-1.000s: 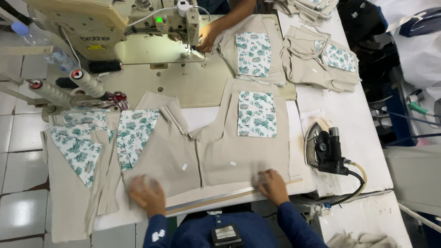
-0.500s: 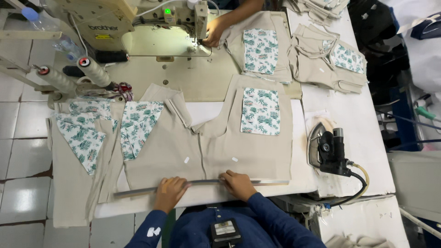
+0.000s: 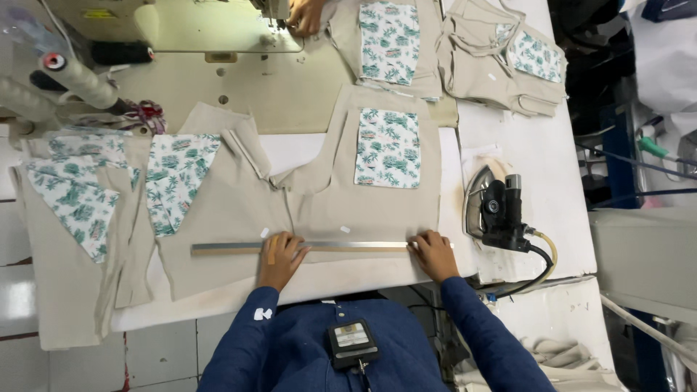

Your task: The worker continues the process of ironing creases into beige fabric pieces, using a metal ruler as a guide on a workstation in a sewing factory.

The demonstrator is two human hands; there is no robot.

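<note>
A beige garment piece (image 3: 319, 203) with a leaf-print patch pocket (image 3: 387, 147) lies flat on the white work table (image 3: 537, 189). A long metal ruler (image 3: 232, 247) lies across its lower part. My left hand (image 3: 279, 255) presses flat on the ruler near its middle. My right hand (image 3: 433, 252) rests on the ruler's right end at the fabric's edge. Both sleeves are dark blue.
An electric iron (image 3: 497, 207) stands right of the garment, its cord trailing down. Stacked beige pieces with leaf-print panels (image 3: 72, 196) lie at left, more garments (image 3: 508, 62) at the back right. Another person's hand (image 3: 306, 14) works at a sewing machine (image 3: 181, 25) across the table.
My hands came together near the middle of the fabric's lower edge, then spread apart along the ruler. The right hand has slid out to the ruler's right end.
</note>
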